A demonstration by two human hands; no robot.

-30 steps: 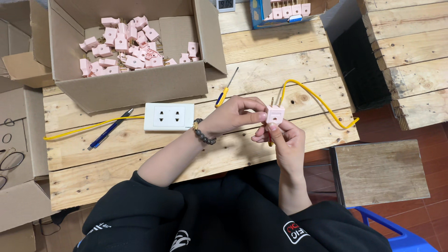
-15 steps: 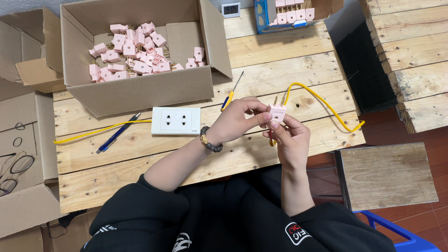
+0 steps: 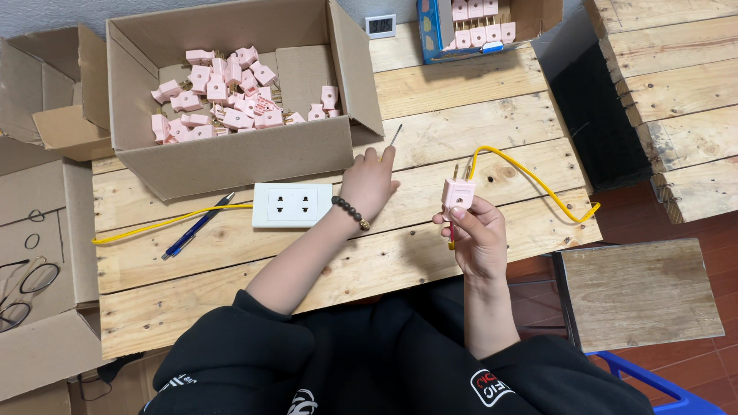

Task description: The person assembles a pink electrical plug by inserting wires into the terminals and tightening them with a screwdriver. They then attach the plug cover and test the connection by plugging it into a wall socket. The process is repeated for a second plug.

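My right hand (image 3: 477,240) holds a pink two-pin plug (image 3: 457,192) upright above the wooden table (image 3: 231,269). A yellow wire (image 3: 532,180) runs from the plug in a loop toward the table's right edge. My left hand (image 3: 369,181), with a dark bead bracelet on the wrist, lies on the table over the handle of a screwdriver. The screwdriver's thin metal shaft (image 3: 394,137) sticks out past the fingers. A white double socket plate (image 3: 292,205) lies just left of that hand.
An open cardboard box (image 3: 238,157) of several pink plugs stands at the back left. A blue pen (image 3: 196,227) and a yellow wire (image 3: 165,223) lie left of the socket. A blue box (image 3: 424,23) of plugs and a small clock (image 3: 380,25) stand behind. A wooden stool (image 3: 638,296) is at the right.
My left hand has let go of the plug and moved left and forward onto the screwdriver. My right hand keeps the plug, now alone.
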